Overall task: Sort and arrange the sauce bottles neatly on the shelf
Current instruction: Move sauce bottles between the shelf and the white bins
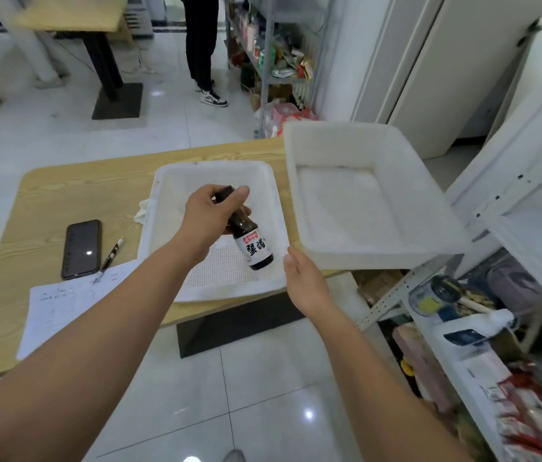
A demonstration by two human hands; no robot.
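Observation:
My left hand (pixel 211 220) grips a small dark sauce bottle (pixel 253 246) by its neck and cap; the bottle has a white label with black characters and hangs tilted above a white perforated tray (pixel 163 208) on the wooden table. My right hand (pixel 303 278) rests at that tray's near right corner, fingers together, holding nothing that I can see. A second, deeper white tray (pixel 426 208) stands to the right, with nothing in it. The white metal shelf (pixel 529 181) rises at the far right.
A black phone (pixel 81 250), a pen (pixel 111 256) and a printed sheet (pixel 69 308) lie on the table (pixel 73 191) left of the tray. The shelf's lower levels hold packets and jars. A person's legs (pixel 201 45) stand beyond, beside another stocked rack.

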